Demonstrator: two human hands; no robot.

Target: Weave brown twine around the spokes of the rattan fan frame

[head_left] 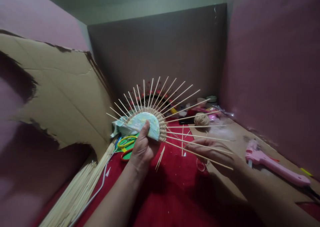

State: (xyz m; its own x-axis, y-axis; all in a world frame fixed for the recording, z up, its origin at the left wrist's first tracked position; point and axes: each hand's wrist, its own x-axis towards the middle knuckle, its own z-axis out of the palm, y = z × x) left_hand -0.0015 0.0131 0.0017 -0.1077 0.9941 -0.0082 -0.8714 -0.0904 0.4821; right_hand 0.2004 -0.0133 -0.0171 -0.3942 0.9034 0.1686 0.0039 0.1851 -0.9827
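Your left hand (143, 147) pinches the half-round woven base (147, 124) upright, thumb pressed flat on its pale face, skewer spokes (172, 98) fanning out above the red surface (175, 187). Your right hand (215, 155) lies spread, fingers loose beneath the lowest spokes, touching them and gripping nothing. Keep that thumb firm so the fan stays put, and support the spokes lightly. Twine ball (201, 119) sits just behind; the pink glue gun (272, 165) lies to your right.
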